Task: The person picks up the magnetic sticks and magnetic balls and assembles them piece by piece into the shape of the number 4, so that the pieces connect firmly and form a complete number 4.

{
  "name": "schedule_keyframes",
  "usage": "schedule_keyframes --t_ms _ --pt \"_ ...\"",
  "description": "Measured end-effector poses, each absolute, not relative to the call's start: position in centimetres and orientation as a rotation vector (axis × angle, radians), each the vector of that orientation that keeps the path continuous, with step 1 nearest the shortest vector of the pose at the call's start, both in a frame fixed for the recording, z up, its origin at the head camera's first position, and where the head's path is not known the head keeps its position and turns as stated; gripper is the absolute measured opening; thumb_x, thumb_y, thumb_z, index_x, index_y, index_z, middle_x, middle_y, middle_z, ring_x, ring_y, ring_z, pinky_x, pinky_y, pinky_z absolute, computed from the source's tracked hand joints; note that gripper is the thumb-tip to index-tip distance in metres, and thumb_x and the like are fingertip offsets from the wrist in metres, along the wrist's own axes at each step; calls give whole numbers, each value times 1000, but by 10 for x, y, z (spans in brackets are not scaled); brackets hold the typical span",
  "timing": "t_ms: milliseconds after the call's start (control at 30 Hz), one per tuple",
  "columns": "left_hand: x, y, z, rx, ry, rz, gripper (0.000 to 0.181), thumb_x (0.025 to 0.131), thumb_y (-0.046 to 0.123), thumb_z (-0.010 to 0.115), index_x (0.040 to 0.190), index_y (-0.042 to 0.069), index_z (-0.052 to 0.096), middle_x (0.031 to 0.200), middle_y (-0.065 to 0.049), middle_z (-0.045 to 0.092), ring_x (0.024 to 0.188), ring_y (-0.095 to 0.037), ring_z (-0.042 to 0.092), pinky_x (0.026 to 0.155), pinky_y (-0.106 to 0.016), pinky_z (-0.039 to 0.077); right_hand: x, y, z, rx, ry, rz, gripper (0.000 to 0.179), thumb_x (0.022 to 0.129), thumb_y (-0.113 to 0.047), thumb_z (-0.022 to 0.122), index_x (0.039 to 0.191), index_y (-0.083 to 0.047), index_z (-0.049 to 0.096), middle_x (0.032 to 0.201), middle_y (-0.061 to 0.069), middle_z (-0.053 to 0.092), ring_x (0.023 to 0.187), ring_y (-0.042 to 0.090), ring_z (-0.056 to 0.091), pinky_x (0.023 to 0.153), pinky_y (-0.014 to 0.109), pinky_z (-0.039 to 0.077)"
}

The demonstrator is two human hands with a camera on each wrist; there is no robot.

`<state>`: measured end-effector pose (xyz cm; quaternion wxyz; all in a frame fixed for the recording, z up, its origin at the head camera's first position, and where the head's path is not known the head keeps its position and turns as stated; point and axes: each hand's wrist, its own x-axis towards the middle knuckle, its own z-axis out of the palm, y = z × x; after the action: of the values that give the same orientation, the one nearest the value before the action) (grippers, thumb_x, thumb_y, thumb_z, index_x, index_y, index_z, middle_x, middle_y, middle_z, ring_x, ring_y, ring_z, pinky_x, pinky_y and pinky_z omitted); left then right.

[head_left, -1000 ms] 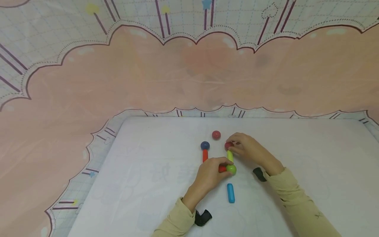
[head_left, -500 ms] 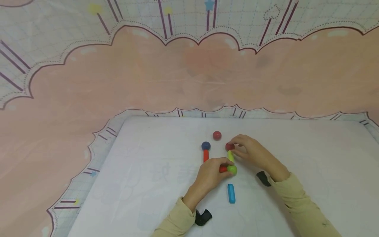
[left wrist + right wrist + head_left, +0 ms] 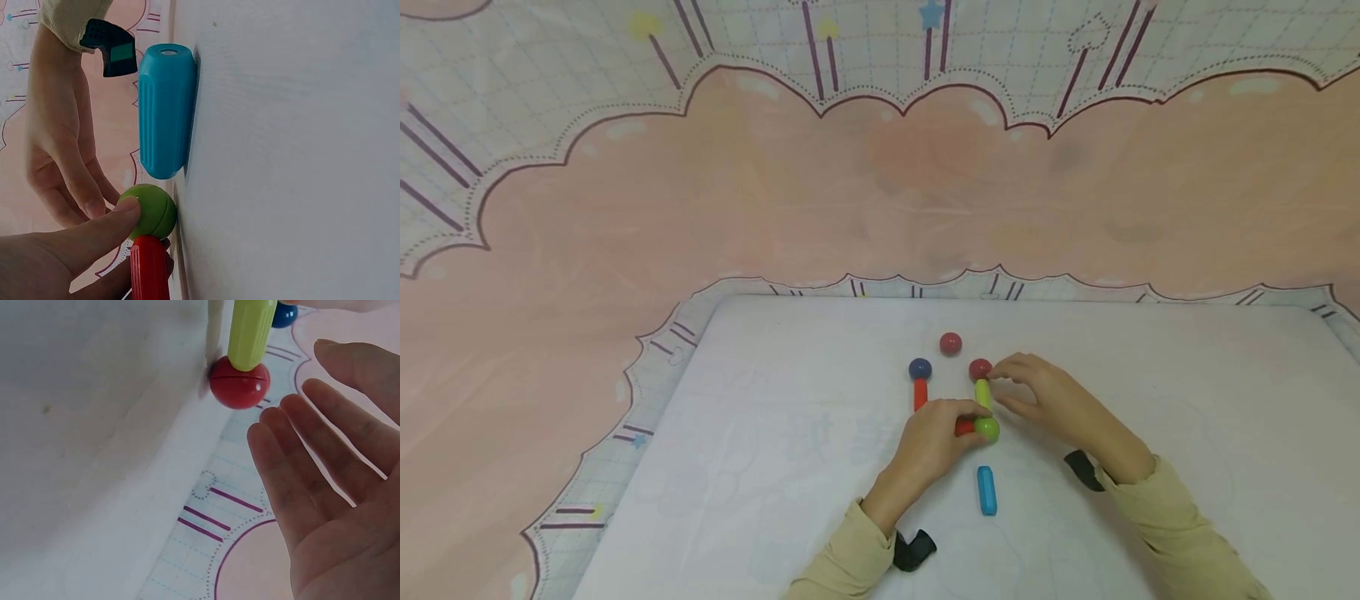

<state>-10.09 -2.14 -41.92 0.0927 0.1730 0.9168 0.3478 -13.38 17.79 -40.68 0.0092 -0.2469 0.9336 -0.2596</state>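
Observation:
My left hand pinches a green ball between thumb and finger. A red stick runs into that ball, partly covered by the hand. From the green ball a yellow-green stick reaches away to a red ball, which sits on its far end. Beside this red ball is my right hand, its fingers loosely straight and holding nothing; in the right wrist view they stand apart from the ball. Left of these, a second red stick bears a blue ball; its near end is hidden behind my left hand.
A loose red ball lies farther back on the white tabletop. Nearer me lies a blue stick, apart from the joined pieces. Black straps with devices are at both wrists. A patterned cloth lies beyond the table's back edge.
My right hand has let go of the red ball on the yellow-green stick and drawn back to the right, its fingers opening. My left hand keeps its pinch on the green ball.

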Motion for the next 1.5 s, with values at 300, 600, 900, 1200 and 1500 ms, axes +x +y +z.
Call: schedule_keyframes --t_ms 300,600,900,1200,1500 --pt "-101 -24 -419 506 2690 1058 31 87 25 77 118 22 74 115 5 72 104 -13 62 90 -25 52 -120 181 -402 -780 2927 -753 36 85 -15 79 118 -7 69 121 10 66 116 31 61 97 48 53" --pt "-104 -27 -419 538 2646 1097 32 87 24 77 118 20 74 119 5 72 109 -11 63 96 -26 52 -105 187 -404 -859 2943 -743 35 83 -15 80 116 -8 70 119 8 66 113 28 63 94 46 54" --pt "-105 -29 -420 547 2619 1121 32 89 21 75 120 19 73 123 5 70 116 -12 62 101 -28 50 -93 187 -408 -927 2939 -769 35 84 -14 80 117 -8 69 118 5 66 110 24 64 92 43 55" --pt "-106 -29 -421 553 2632 1117 32 87 20 76 119 21 74 121 6 71 115 -12 63 101 -28 50 -83 184 -411 -866 2904 -753 37 84 -21 81 118 -11 69 117 1 66 109 19 64 93 39 56" --pt "-105 -30 -422 548 2651 1108 32 87 19 77 118 20 74 120 5 71 114 -12 64 99 -27 51 -72 180 -414 -876 2869 -763 34 83 -18 81 115 -11 69 114 -1 66 105 17 64 91 38 56"
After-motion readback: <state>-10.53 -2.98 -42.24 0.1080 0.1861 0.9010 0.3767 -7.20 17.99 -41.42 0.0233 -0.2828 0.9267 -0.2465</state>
